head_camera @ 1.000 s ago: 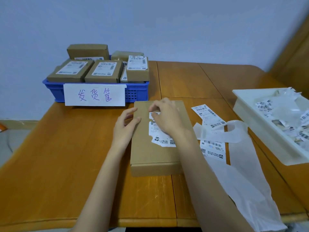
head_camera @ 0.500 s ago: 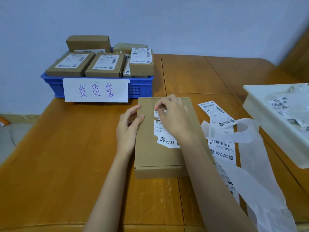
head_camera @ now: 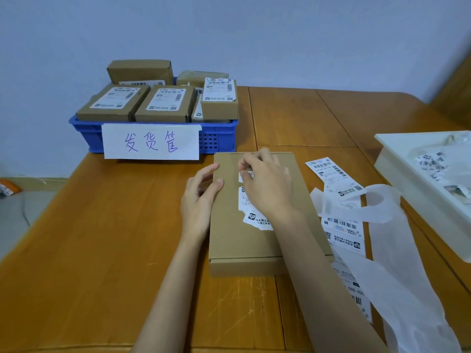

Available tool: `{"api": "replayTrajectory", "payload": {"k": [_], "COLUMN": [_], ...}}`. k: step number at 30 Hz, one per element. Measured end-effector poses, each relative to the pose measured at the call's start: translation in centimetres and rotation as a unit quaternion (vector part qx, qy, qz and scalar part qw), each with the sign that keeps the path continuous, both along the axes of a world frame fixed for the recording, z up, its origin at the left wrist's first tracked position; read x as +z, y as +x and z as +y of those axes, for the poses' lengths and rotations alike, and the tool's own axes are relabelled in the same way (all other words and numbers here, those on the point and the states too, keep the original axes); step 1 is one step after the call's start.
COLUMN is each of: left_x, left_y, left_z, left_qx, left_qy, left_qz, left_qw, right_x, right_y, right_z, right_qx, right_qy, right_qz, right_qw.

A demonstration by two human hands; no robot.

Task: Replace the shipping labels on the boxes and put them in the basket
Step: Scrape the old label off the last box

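Plain brown cardboard box (head_camera: 254,240) under the right hand (head_camera: 267,189), its torn label (head_camera: 257,220) white with black print and a small black logo. Honey-orange wood-grain desk (head_camera: 102,250) all around. Beyond the left hand (head_camera: 198,200), a bright blue lattice basket (head_camera: 216,138) carries a white sign (head_camera: 151,141) lettered in purple. Right of the right hand, white barcode-striped labels (head_camera: 341,225), translucent white backing paper (head_camera: 397,276), a cream-white tray (head_camera: 407,179).

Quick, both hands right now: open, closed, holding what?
Left hand: open, steadying the box.
Right hand: pinching the torn label on the box.
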State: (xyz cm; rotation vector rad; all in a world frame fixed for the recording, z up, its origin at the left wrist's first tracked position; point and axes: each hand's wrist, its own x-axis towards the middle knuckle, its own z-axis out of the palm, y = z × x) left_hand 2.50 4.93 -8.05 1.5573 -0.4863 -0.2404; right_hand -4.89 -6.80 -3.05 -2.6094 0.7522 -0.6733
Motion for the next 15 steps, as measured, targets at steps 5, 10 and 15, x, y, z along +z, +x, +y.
{"api": "replayTrajectory", "payload": {"k": [5,10,15], "left_x": [-0.01,-0.01,0.19], "left_y": [-0.03,-0.03,-0.18], "left_z": [0.0,0.08,0.08], "left_qx": [-0.004,-0.005,-0.006], "left_qy": [0.003,-0.003,0.0], "left_qz": [-0.006,0.004,-0.002], "left_qw": [1.0,1.0,1.0], "right_x": [0.0,-0.09,-0.12], "right_y": [0.04,-0.37,-0.31], "right_z": [0.19,0.21,0.18], "right_qx": [-0.009,0.008,0.015], "right_qy": [-0.017,0.02,0.002], "right_qz": [0.018,-0.027,-0.015], "right_qw": [1.0,0.999,1.0]}}
